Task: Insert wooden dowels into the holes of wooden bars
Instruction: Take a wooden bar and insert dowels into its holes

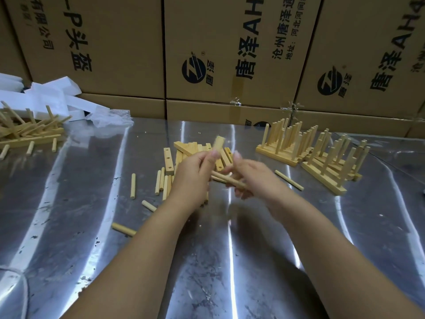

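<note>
The left hand (195, 172) grips a wooden bar (218, 142). The right hand (255, 178) pinches a dowel (222, 176) above the worktop (207, 261).

Light is even and fairly bright, falling from above. The metal table (92, 226) throws back long white streaks of glare, bent into curves by the wide lens. The left hand (193, 176) and right hand (253, 178) are smeared by motion, as are the bar (218, 143) and dowel (230, 179) they grip. A soft shadow darkens the near table at centre. The far cardboard boxes (128, 54) lean outward at the edges, their print sharp.
</note>
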